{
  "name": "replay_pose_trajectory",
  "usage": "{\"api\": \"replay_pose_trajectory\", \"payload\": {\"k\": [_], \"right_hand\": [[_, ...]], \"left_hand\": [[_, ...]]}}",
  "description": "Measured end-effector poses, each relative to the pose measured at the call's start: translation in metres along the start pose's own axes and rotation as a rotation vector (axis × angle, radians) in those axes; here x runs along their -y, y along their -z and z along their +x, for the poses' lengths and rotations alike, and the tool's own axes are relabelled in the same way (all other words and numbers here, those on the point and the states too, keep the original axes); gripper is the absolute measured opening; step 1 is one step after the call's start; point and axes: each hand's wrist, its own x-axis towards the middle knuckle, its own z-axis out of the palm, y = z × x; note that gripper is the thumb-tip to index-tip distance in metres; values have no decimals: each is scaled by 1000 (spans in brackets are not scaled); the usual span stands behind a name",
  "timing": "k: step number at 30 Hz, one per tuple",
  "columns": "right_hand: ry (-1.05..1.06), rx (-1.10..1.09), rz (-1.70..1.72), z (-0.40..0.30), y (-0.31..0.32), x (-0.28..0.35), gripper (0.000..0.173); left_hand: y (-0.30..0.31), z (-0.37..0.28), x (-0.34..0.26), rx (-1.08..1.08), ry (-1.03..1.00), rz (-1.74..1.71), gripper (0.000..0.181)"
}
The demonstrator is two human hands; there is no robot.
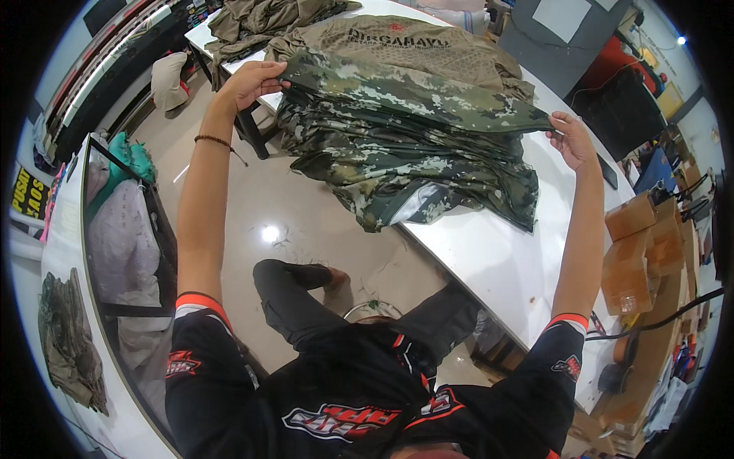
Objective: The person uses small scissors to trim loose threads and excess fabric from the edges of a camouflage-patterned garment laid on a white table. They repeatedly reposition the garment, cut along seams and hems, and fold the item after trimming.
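A green camouflage garment [401, 137] is stretched between my two raised hands, its lower part bunched over the edge of the white table. My left hand [255, 83] pinches its upper left corner between thumb and fingers. On the other side, my right hand [570, 137] pinches the right end of the same upper band. Just behind the garment lies a tan shirt [395, 43] with dark printed lettering and a honeycomb pattern, spread on the table. A heap of olive-brown cloth [258, 23] rests at the table's far left.
The white table [487, 258] runs along my right, bearing a dark phone [606, 171]. Cardboard boxes [631, 252] stand to the right. At left, a second white table [129, 401] holds folded camouflage cloth [71, 344], with sacks [123, 241] beneath it.
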Motion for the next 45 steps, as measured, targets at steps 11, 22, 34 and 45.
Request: {"api": "replay_pose_trajectory", "payload": {"k": [11, 22, 34, 45], "right_hand": [[169, -24, 143, 13, -8, 8, 21], [104, 112, -21, 17, -18, 20, 23], [-60, -103, -129, -9, -67, -59, 47], [-72, -165, -443, -20, -68, -51, 19]], "left_hand": [[8, 57, -24, -207, -19, 750, 34], [-4, 58, -19, -203, -57, 827, 29], [23, 59, 4, -180, 41, 802, 32], [20, 47, -9, -134, 12, 722, 29]]}}
